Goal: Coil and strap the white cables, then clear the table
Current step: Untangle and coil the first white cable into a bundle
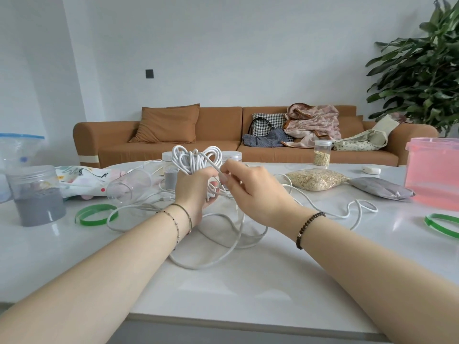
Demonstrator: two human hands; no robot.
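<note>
My left hand [192, 192] is raised above the white table [248, 289] and grips a bundle of coiled white cable [196, 158], whose loops stick up above the fist. My right hand [250, 192] is just to its right and pinches a strand of the same cable near the bundle. The loose rest of the white cable [233, 247] lies in wide tangled loops on the table under both hands and trails off to the right [360, 207].
A jar of grey material [39, 197], a tipped clear cup [129, 184], patterned cloth [82, 180] and a green band [95, 214] lie left. A grain bag [315, 178], grey pouch [382, 188], pink tub [433, 170], grain jar [322, 152] and another green band [442, 223] lie right.
</note>
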